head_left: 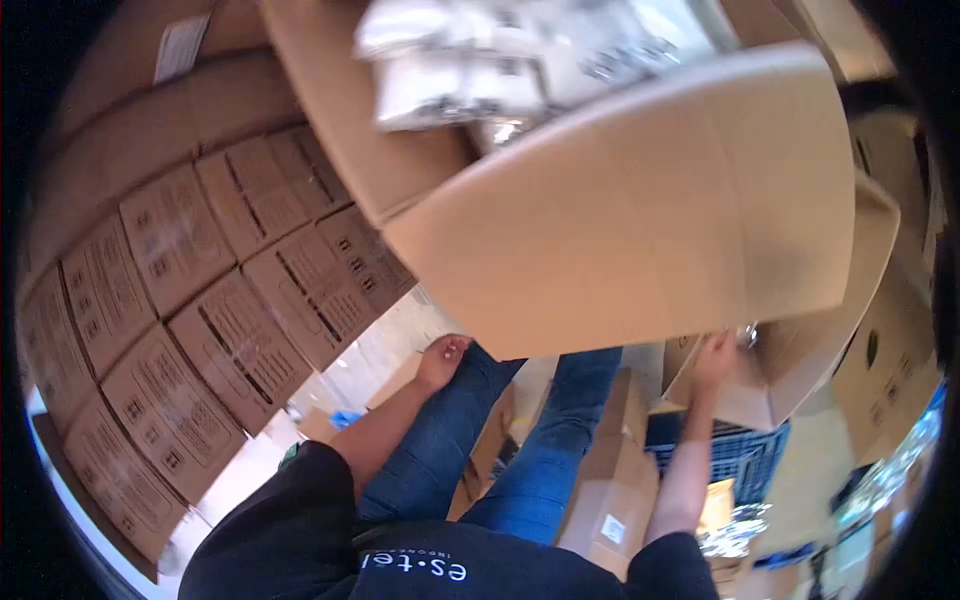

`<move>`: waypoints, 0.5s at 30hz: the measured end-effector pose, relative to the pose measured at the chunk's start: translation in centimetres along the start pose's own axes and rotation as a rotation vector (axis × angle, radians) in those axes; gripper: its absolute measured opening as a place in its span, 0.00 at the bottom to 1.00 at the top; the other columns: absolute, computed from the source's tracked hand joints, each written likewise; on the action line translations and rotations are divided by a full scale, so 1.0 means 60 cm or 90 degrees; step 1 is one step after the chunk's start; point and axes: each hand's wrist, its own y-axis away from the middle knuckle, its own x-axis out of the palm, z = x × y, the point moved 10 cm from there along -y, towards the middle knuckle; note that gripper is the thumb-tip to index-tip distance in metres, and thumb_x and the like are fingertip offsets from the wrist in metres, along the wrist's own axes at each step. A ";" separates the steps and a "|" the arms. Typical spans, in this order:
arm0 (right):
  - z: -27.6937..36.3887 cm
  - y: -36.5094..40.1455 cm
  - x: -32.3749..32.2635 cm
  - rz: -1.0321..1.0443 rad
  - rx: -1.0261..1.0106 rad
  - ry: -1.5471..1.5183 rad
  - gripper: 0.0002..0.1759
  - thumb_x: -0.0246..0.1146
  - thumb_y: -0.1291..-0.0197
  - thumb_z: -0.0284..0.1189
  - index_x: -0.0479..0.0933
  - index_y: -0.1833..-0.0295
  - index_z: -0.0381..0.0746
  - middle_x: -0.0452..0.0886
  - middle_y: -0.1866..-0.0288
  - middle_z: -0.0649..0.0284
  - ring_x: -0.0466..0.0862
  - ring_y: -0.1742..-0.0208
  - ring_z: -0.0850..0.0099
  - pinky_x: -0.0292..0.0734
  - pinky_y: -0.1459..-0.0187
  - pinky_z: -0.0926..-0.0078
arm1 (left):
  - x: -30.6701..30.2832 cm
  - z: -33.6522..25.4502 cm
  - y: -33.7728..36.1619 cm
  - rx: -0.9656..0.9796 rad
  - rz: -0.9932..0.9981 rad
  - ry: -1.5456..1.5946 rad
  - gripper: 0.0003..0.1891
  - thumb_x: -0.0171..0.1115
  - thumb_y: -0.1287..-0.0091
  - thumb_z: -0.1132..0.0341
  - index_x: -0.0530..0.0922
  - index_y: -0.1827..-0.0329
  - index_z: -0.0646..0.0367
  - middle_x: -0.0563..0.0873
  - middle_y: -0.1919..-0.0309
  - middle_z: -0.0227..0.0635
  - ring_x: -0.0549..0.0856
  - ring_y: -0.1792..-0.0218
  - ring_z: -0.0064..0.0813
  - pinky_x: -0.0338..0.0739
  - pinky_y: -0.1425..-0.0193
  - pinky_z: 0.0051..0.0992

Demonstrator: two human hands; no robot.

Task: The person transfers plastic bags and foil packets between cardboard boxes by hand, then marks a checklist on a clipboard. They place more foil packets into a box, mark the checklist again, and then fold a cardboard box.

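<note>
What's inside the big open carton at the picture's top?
Shiny white packets with dark markings lie inside the carton. Its near cardboard panel and the packets themselves hide whatever lies deeper.

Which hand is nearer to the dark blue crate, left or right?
Right. The right hand is at the open carton, just above the dark blue crate in the picture; the left hand is beside the left knee, across the legs from it.

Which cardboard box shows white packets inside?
The open box at top centre, with white packets visible beyond its near side; the printed boxes stacked at left show no contents.
</note>
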 end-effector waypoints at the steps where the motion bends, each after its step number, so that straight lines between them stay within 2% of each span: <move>1: 0.076 0.061 -0.019 -0.047 -0.086 -0.118 0.11 0.48 0.39 0.24 0.70 0.54 0.29 0.73 0.69 0.53 0.73 0.65 0.67 0.69 0.61 0.69 | -0.010 0.000 -0.017 0.015 -0.008 0.025 0.11 0.53 0.39 0.74 0.77 0.54 0.59 0.83 0.64 0.35 0.81 0.62 0.27 0.74 0.54 0.24; 3: 0.132 0.137 -0.004 -0.024 -0.137 -0.161 0.12 0.47 0.39 0.22 0.68 0.53 0.29 0.68 0.70 0.60 0.68 0.67 0.72 0.66 0.63 0.74 | -0.051 -0.033 -0.058 0.080 -0.100 -0.048 0.13 0.55 0.42 0.73 0.77 0.54 0.58 0.82 0.60 0.39 0.81 0.60 0.33 0.74 0.52 0.27; 4: 0.168 0.168 0.017 0.008 -0.146 -0.201 0.12 0.47 0.40 0.22 0.68 0.53 0.29 0.67 0.71 0.62 0.67 0.69 0.72 0.66 0.64 0.75 | -0.070 -0.043 -0.082 0.075 -0.131 0.009 0.13 0.56 0.43 0.72 0.77 0.54 0.58 0.81 0.58 0.40 0.80 0.57 0.36 0.73 0.50 0.29; 5: 0.189 0.199 0.046 0.069 -0.088 -0.210 0.13 0.48 0.40 0.22 0.67 0.51 0.29 0.66 0.72 0.64 0.65 0.69 0.73 0.65 0.64 0.76 | -0.089 -0.054 -0.113 0.071 -0.165 0.065 0.14 0.57 0.44 0.71 0.77 0.53 0.57 0.80 0.56 0.42 0.78 0.53 0.40 0.72 0.48 0.31; 6: 0.218 0.218 0.071 0.130 -0.029 -0.218 0.14 0.50 0.41 0.22 0.67 0.50 0.29 0.65 0.72 0.66 0.64 0.70 0.73 0.65 0.64 0.76 | -0.105 -0.079 -0.144 0.122 -0.186 0.017 0.15 0.59 0.45 0.69 0.76 0.53 0.57 0.79 0.54 0.42 0.77 0.51 0.41 0.71 0.46 0.33; 7: 0.155 0.230 0.140 0.217 -0.100 -0.123 0.19 0.53 0.42 0.23 0.66 0.45 0.31 0.70 0.69 0.62 0.69 0.66 0.73 0.67 0.62 0.75 | -0.121 -0.097 -0.173 0.167 -0.205 -0.036 0.17 0.60 0.46 0.67 0.76 0.52 0.57 0.77 0.52 0.42 0.76 0.50 0.42 0.70 0.44 0.34; 8: 0.276 0.246 0.153 0.248 -0.261 -0.124 0.14 0.56 0.42 0.29 0.73 0.53 0.33 0.78 0.57 0.53 0.77 0.54 0.63 0.71 0.53 0.67 | -0.138 -0.107 -0.205 0.191 -0.230 -0.059 0.22 0.63 0.48 0.64 0.73 0.48 0.58 0.74 0.48 0.46 0.72 0.45 0.44 0.66 0.40 0.36; 9: 0.285 0.266 0.196 0.250 -0.414 -0.022 0.17 0.57 0.43 0.28 0.70 0.49 0.33 0.79 0.60 0.54 0.78 0.58 0.63 0.71 0.57 0.66 | -0.158 -0.118 -0.231 0.156 -0.264 -0.111 0.28 0.65 0.51 0.61 0.70 0.46 0.58 0.69 0.44 0.49 0.68 0.42 0.46 0.63 0.38 0.36; 10: 0.280 0.277 0.247 0.319 -0.439 0.048 0.18 0.57 0.43 0.27 0.69 0.47 0.34 0.79 0.62 0.54 0.79 0.60 0.62 0.72 0.59 0.65 | -0.179 -0.125 -0.262 0.142 -0.264 -0.165 0.34 0.69 0.55 0.58 0.68 0.44 0.58 0.64 0.41 0.49 0.63 0.38 0.47 0.62 0.36 0.38; 11: 0.274 0.290 0.298 0.388 -0.468 0.115 0.20 0.57 0.44 0.27 0.67 0.45 0.35 0.79 0.64 0.55 0.80 0.63 0.61 0.72 0.61 0.64 | -0.195 -0.124 -0.291 0.157 -0.308 -0.224 0.36 0.70 0.56 0.57 0.67 0.43 0.57 0.64 0.40 0.48 0.63 0.38 0.47 0.61 0.36 0.39; 12: 0.272 0.293 0.357 0.513 -0.360 0.152 0.19 0.58 0.45 0.27 0.68 0.46 0.36 0.79 0.65 0.55 0.80 0.65 0.58 0.73 0.62 0.63 | -0.208 -0.122 -0.320 0.176 -0.349 -0.285 0.38 0.72 0.58 0.56 0.66 0.42 0.56 0.63 0.39 0.46 0.63 0.38 0.46 0.61 0.36 0.41; 13: 0.303 0.302 0.392 0.591 -0.309 0.169 0.20 0.58 0.45 0.27 0.68 0.46 0.39 0.79 0.67 0.55 0.80 0.64 0.58 0.73 0.62 0.63 | -0.208 -0.114 -0.361 0.161 -0.276 -0.346 0.42 0.73 0.60 0.55 0.63 0.40 0.54 0.61 0.37 0.46 0.62 0.37 0.47 0.60 0.36 0.43; 14: 0.338 0.306 0.421 0.601 -0.393 0.207 0.20 0.57 0.44 0.28 0.66 0.44 0.40 0.79 0.66 0.55 0.80 0.64 0.58 0.73 0.62 0.64 | -0.202 -0.107 -0.392 0.150 -0.199 -0.405 0.45 0.74 0.62 0.54 0.61 0.38 0.52 0.59 0.36 0.45 0.61 0.37 0.47 0.59 0.36 0.45; 15: 0.358 0.297 0.451 0.615 -0.375 0.205 0.22 0.57 0.44 0.30 0.65 0.43 0.40 0.79 0.64 0.55 0.80 0.62 0.58 0.74 0.61 0.64 | -0.205 -0.106 -0.403 0.145 -0.193 -0.392 0.45 0.74 0.62 0.54 0.61 0.38 0.52 0.59 0.36 0.45 0.61 0.37 0.47 0.59 0.36 0.45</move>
